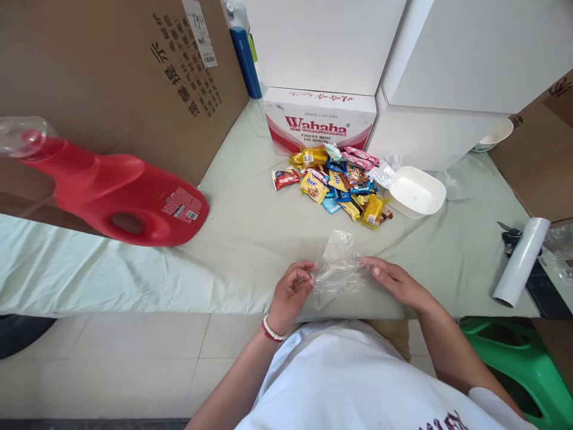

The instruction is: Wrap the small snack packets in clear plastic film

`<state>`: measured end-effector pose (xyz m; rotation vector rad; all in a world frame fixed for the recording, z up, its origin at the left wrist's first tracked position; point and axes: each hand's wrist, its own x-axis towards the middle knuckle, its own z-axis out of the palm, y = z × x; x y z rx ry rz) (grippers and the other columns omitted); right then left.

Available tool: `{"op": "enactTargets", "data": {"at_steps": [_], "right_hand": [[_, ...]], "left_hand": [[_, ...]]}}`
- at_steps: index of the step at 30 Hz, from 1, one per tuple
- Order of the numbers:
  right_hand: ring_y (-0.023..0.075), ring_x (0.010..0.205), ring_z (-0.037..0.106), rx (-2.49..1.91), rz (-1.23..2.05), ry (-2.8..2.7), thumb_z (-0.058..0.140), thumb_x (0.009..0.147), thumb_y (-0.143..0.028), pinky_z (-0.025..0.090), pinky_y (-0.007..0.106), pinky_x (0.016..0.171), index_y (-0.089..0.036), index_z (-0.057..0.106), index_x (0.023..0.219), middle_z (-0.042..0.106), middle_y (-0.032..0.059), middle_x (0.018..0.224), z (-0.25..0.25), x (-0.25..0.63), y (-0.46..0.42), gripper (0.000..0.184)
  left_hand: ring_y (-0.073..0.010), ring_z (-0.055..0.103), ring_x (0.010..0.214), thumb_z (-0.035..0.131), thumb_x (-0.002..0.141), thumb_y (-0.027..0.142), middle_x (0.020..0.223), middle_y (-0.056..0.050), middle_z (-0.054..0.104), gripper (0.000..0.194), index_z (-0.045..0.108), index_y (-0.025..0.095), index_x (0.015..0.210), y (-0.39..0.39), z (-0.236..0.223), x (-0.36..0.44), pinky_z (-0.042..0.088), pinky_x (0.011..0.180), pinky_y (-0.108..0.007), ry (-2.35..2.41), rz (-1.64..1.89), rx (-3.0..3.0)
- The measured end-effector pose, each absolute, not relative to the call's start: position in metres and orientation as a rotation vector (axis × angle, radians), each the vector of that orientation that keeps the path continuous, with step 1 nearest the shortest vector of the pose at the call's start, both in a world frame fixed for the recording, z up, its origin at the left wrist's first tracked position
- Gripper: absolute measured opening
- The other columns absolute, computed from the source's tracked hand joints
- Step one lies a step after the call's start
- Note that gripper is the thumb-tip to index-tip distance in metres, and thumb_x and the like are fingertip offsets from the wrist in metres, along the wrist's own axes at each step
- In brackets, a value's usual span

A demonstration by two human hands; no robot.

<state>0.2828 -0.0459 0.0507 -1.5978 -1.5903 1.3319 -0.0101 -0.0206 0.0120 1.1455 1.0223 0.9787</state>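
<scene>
A clear plastic bag [341, 269] lies crumpled near the front edge of the table, between my two hands. My left hand [293, 292] pinches the bag's left side between thumb and fingers. On the other side, my right hand [396, 280] has its thumb and fingertips closed on the bag's right edge. Beyond the bag is a pile of small wrapped snacks [338, 182] in yellow, blue, red and pink packets. Just right of the pile stands a white plastic bowl [417, 192], with a crumpled clear wrapper [388, 172] by its left rim.
A white-and-red Wahaha carton [320, 122] stands behind the snacks, beside large white boxes [452, 54]. A big red jug [134, 200] lies at the left against a brown carton [111, 77]. Rightward are a white roll [521, 263] and a green stool [514, 364] below the table.
</scene>
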Motion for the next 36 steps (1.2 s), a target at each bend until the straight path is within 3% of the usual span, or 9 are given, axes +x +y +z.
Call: {"op": "enactTargets", "data": {"at_steps": [4,7,11,14,18,21,27,32,36], "right_hand": [[0.0280,0.114,0.065,-1.656,1.129,-1.729,0.062,0.090,-0.061,0.052,0.040,0.096,-0.023,0.072,0.122,0.071,0.0111,0.125,0.046,0.273,-0.020,0.050],[0.0222,0.094,0.067,-1.658,1.105,-1.861,0.068,0.088,-0.043,0.050,0.033,0.082,-0.021,0.074,0.103,0.074,0.0073,0.105,0.036,0.261,-0.001,0.028],[0.0159,0.075,0.059,-1.661,1.112,-1.894,0.055,0.092,-0.027,0.042,0.027,0.070,-0.020,0.069,0.087,0.070,0.0022,0.085,0.031,0.248,0.003,0.017],[0.0150,0.073,0.057,-1.590,1.146,-1.826,0.053,0.094,-0.032,0.041,0.026,0.069,-0.020,0.066,0.088,0.067,0.0002,0.081,0.031,0.243,-0.002,0.019],[0.0147,0.067,0.055,-1.601,1.142,-1.558,0.056,0.094,-0.042,0.040,0.025,0.064,-0.021,0.064,0.089,0.064,-0.0018,0.074,0.028,0.249,-0.008,0.023],[0.0139,0.059,0.050,-1.659,1.050,-1.223,0.059,0.091,-0.052,0.040,0.025,0.056,-0.022,0.060,0.091,0.062,-0.0022,0.071,0.024,0.262,-0.007,0.031],[0.0119,0.048,0.047,-1.621,0.962,-0.869,0.063,0.088,-0.058,0.036,0.024,0.044,-0.024,0.054,0.091,0.059,-0.0043,0.069,0.021,0.270,-0.007,0.035],[0.0119,0.044,0.045,-1.680,1.035,-0.954,0.064,0.088,-0.057,0.034,0.025,0.042,-0.024,0.055,0.088,0.055,-0.0059,0.060,0.015,0.261,-0.013,0.033],[0.0103,0.042,0.039,-1.588,1.156,-0.901,0.068,0.087,-0.058,0.030,0.023,0.040,-0.024,0.056,0.088,0.052,-0.0079,0.055,0.027,0.258,-0.012,0.035]], "left_hand": [[-0.0276,0.062,0.123,0.069,0.087,0.031,0.127,-0.013,0.062,0.017,0.062,0.021,0.076,-0.027,0.015,0.000,0.050,0.105,-0.046,0.936,0.876,1.372],[-0.0269,0.062,0.121,0.066,0.083,0.026,0.132,-0.013,0.060,0.009,0.059,0.022,0.080,-0.029,0.020,0.000,0.052,0.100,-0.043,0.961,0.793,1.414],[-0.0226,0.065,0.093,0.048,0.094,0.038,0.112,-0.010,0.066,0.019,0.059,0.022,0.093,-0.023,0.025,0.007,0.051,0.084,-0.040,1.263,0.724,1.456],[-0.0213,0.058,0.077,0.053,0.092,0.049,0.088,-0.005,0.064,0.028,0.060,0.022,0.092,-0.011,0.023,0.022,0.045,0.075,-0.037,1.512,0.627,1.609],[-0.0145,0.045,0.063,0.058,0.089,0.047,0.061,0.003,0.046,0.037,0.051,0.021,0.064,0.012,0.015,0.035,0.036,0.065,-0.029,1.419,0.731,1.583],[-0.0110,0.041,0.059,0.059,0.090,0.051,0.060,0.006,0.040,0.040,0.049,0.021,0.065,0.028,0.013,0.032,0.036,0.060,-0.025,1.326,1.016,1.250],[-0.0104,0.058,0.062,0.066,0.084,0.063,0.079,0.004,0.059,0.043,0.050,0.023,0.082,0.041,0.018,0.013,0.042,0.051,-0.021,1.261,1.363,0.749],[-0.0078,0.037,0.039,0.062,0.091,0.058,0.053,0.010,0.041,0.041,0.046,0.024,0.075,0.039,0.019,-0.015,0.028,0.038,-0.021,1.490,1.286,0.824],[-0.0069,0.039,0.048,0.075,0.082,0.050,0.062,0.007,0.047,0.038,0.053,0.021,0.072,0.032,0.039,-0.041,0.032,0.042,-0.020,1.313,1.113,0.767]]}}
